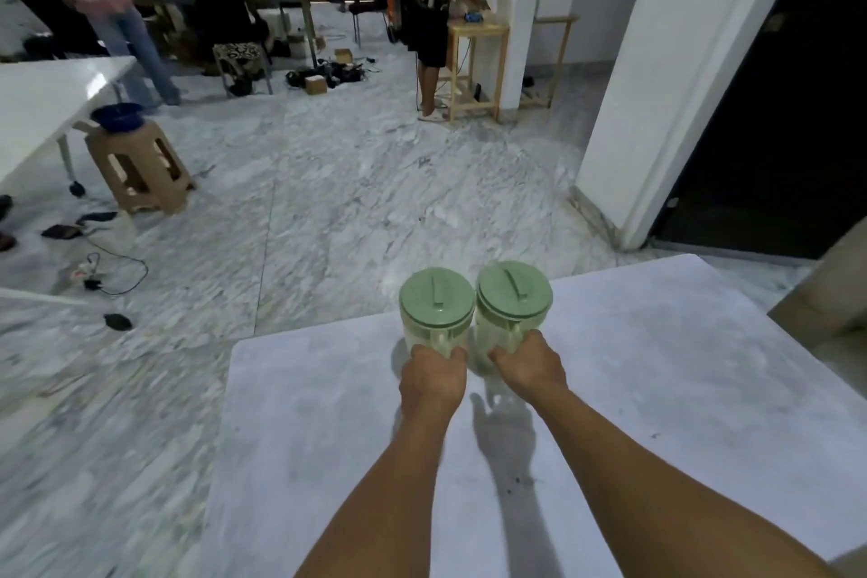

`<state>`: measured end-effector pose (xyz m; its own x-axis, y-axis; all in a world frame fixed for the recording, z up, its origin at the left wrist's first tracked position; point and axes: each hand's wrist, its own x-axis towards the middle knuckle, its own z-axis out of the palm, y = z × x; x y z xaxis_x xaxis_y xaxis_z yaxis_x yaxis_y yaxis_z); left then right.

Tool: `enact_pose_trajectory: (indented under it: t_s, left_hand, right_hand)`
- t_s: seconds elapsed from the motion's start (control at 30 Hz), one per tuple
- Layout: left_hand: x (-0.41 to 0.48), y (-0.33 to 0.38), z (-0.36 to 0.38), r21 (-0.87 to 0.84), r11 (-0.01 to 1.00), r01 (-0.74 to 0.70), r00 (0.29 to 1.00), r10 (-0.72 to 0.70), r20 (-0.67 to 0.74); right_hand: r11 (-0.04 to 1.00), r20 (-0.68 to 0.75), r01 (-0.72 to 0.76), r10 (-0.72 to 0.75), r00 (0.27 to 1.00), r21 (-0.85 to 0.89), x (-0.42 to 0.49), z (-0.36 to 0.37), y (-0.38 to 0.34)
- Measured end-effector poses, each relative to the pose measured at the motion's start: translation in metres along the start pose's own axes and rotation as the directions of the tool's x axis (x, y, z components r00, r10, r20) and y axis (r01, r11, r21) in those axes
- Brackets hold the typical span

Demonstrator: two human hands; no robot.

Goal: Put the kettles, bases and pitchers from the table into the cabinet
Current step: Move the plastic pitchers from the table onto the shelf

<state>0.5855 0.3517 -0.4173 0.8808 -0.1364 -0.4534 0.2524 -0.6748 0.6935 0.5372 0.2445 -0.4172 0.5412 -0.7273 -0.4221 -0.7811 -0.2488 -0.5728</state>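
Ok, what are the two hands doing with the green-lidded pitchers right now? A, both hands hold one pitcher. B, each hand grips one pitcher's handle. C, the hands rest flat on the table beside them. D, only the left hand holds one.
B: the left hand wraps one green-lidded pitcher's handle, and the right hand wraps the other pitcher's.

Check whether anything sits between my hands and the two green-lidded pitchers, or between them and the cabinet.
Nothing separates them: the left hand is closed on the left pitcher and the right hand on the right pitcher, both over the white table. No cabinet shows in this view, so that path cannot be judged.
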Motion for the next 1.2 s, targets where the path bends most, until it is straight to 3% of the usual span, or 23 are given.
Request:
enact_pose_trajectory:
  t_s: [0.37,0.57,0.8,0.9,1.07,1.2]
  left_hand:
    - [-0.038,0.034,-0.024,-0.198,0.969,-0.15,0.989,0.144,-0.044]
    - [-0.141,0.069,-0.016,-0.287,0.887,-0.362,0.925,0.379,0.003]
    - [-0.31,0.101,0.029,-0.413,0.747,-0.521,0.771,0.62,0.149]
    - [-0.379,0.113,0.051,-0.445,0.714,-0.54,0.71,0.67,0.214]
    - [-0.492,0.131,0.099,-0.522,0.61,-0.596,0.537,0.787,0.305]
    - [-0.573,0.146,0.149,-0.551,0.581,-0.599,0.424,0.814,0.397]
  right_hand:
    - [0.966,-0.122,-0.012,0.045,0.991,0.259,-0.027,-0.045,-0.001]
    - [0.939,-0.379,0.103,0.031,0.925,0.328,-0.122,-0.124,0.05]
    - [0.892,-0.715,0.193,0.182,0.675,0.409,-0.252,-0.238,0.153]
    - [0.885,-0.782,0.154,0.292,0.551,0.439,-0.304,-0.287,0.203]
    - [0.872,-0.848,0.15,0.392,0.358,0.466,-0.382,-0.356,0.281]
    - [0.861,-0.87,0.159,0.452,0.196,0.483,-0.436,-0.402,0.344]
